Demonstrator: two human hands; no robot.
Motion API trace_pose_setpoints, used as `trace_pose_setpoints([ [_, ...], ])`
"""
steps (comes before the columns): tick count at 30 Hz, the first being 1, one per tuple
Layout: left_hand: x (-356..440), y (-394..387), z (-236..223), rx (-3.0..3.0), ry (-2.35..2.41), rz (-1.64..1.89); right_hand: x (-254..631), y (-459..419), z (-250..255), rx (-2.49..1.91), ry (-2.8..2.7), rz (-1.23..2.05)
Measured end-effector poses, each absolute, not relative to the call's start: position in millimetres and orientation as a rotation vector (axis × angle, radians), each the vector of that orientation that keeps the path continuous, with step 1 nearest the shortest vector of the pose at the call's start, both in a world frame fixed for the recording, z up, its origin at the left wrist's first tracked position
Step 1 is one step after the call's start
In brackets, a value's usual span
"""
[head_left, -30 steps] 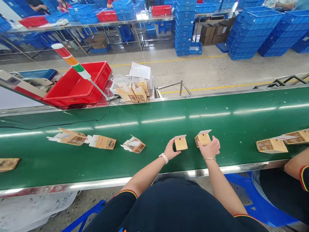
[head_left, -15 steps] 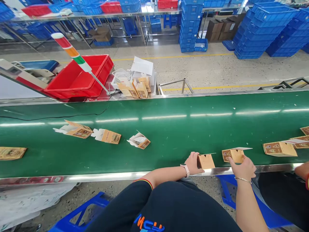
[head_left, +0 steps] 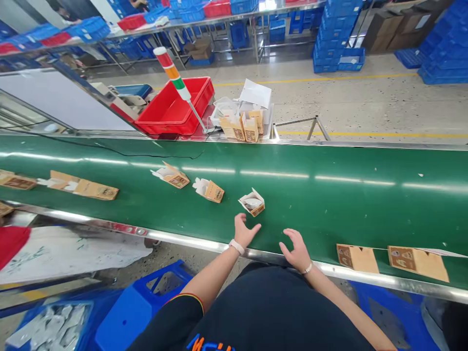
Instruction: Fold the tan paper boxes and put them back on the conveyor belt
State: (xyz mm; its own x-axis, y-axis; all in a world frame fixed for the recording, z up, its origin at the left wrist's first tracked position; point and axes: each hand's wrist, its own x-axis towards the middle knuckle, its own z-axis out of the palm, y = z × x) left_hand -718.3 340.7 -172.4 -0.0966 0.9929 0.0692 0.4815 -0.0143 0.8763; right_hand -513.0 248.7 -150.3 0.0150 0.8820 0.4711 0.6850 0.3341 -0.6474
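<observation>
My left hand [head_left: 245,231] hovers over the near side of the green conveyor belt [head_left: 292,190], thumb and fingers apart, holding nothing. Just beyond it lies a small open carton [head_left: 253,203] with a clear or whitish item inside, and a gap shows between them. To the right, my right hand [head_left: 295,249] is also spread and bare above the belt's near edge. Further right sit two brown cartons, a nearer one [head_left: 358,258] and another [head_left: 419,263] at the frame's edge; neither hand touches them.
More open cartons [head_left: 209,190] lie along the belt to the left. Across it stand a red bin [head_left: 179,109], a signal light [head_left: 171,73] and several cartons with papers [head_left: 243,126]. Blue stools [head_left: 146,302] and a blue crate of clear packets [head_left: 51,326] are below the near rail.
Both hands have let go of the two cartons on the right and moved left. The view has swung left, bringing more cartons into sight on that side.
</observation>
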Motion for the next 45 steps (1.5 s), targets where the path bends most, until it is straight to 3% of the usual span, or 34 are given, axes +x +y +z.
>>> trace_pose_setpoints([
  [3, -737, 380, -166, 1.625, 1.544, 1.156, -540, 295, -161, -1.311, -1.878, 0.311],
  [10, -731, 397, -160, 2.104, 1.195, 0.766, -547, 346, -178, -1.458, -1.922, 0.145],
  [15, -720, 403, -154, 2.273, 0.962, 0.644, -518, 359, -175, -1.246, -1.905, 0.341],
  [18, -701, 409, -156, 2.059, 0.898, 0.702, -515, 360, -175, -1.365, -1.628, 0.456],
  [22, -667, 403, -162, 1.696, 1.107, 0.864, -531, 349, -189, -1.626, -1.157, 0.340],
  [26, -645, 397, -161, 1.317, 1.301, 0.802, -539, 339, -208, -1.778, -0.803, 0.315],
  [45, -599, 401, -136, 1.255, 1.273, 0.506, -490, 352, -189, -1.919, -0.507, 0.597],
])
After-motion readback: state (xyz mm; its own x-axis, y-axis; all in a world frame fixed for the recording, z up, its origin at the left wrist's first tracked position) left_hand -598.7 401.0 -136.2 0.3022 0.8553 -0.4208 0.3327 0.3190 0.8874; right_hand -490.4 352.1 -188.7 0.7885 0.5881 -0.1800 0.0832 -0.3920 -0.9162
